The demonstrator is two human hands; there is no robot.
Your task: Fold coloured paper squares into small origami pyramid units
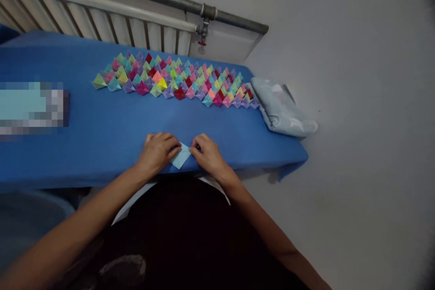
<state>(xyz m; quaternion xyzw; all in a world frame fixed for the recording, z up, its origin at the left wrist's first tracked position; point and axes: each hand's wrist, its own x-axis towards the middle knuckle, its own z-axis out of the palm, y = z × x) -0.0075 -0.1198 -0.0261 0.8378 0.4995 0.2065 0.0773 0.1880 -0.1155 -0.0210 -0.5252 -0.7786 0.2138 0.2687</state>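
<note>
A light-blue square of paper (181,157) with creases lies at the front edge of the blue-covered table, one corner toward me. My left hand (161,148) is closed on its left side, thumb and fingers at the edge. At the right corner, my right hand (205,149) pinches the paper between thumb and curled forefinger. Beyond both hands, several rows of folded paper boats (169,92) in many colours stand close together across the back of the table.
A folded grey-blue cloth (280,108) sits at the table's right end. On the left, a blurred-out object (34,108) lies on the blue tablecloth (102,136). Behind the table run a white radiator (102,22) and a metal pipe (170,0) with a red-handled valve (203,43).
</note>
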